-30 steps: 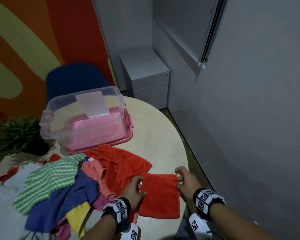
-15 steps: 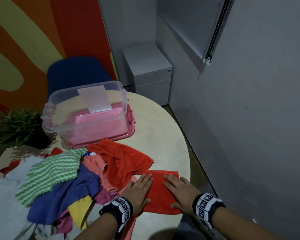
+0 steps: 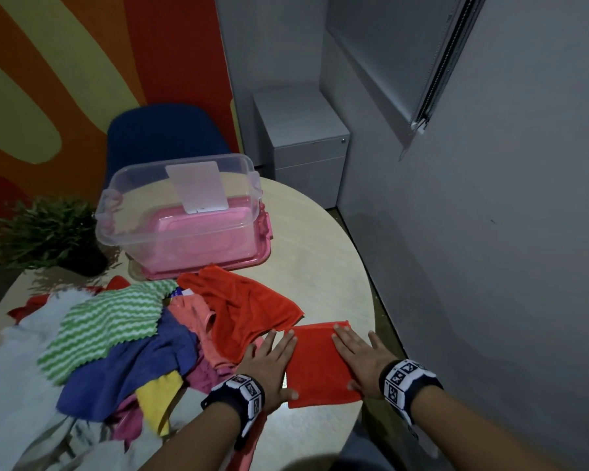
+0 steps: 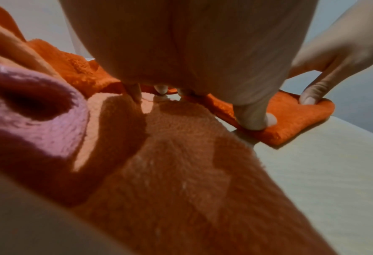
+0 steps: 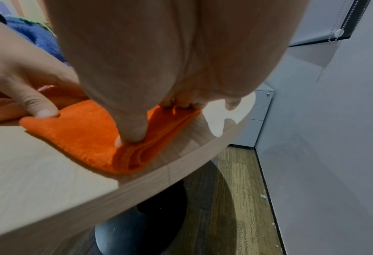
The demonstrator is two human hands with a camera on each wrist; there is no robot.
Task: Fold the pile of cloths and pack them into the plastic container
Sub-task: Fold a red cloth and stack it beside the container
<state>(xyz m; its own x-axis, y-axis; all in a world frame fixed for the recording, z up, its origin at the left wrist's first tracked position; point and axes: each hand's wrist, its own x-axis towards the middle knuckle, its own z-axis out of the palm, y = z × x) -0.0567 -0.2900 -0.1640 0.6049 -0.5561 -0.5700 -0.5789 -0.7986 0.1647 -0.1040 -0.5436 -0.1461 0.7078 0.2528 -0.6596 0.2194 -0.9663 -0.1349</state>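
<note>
Both hands flat, fingers straight: left hand [image 3: 267,363] and right hand [image 3: 357,360] pressing the folded red cloth [image 3: 318,363] on the counter [image 3: 323,266], cloth pile [image 3: 116,334] beside.

A dim room has a grey wall [image 3: 490,266] with a window blind [image 3: 405,56] on the right, a grey drawer cabinet [image 3: 303,144] in the corner, a blue chair [image 3: 164,137] against an orange, red and yellow wall [image 3: 65,79], and a round wooden table [image 3: 320,266].

container [image 3: 181,215] behind cloth pile [image 3: 116,341] | folded cloth [image 3: 320,362] right of pile
</note>
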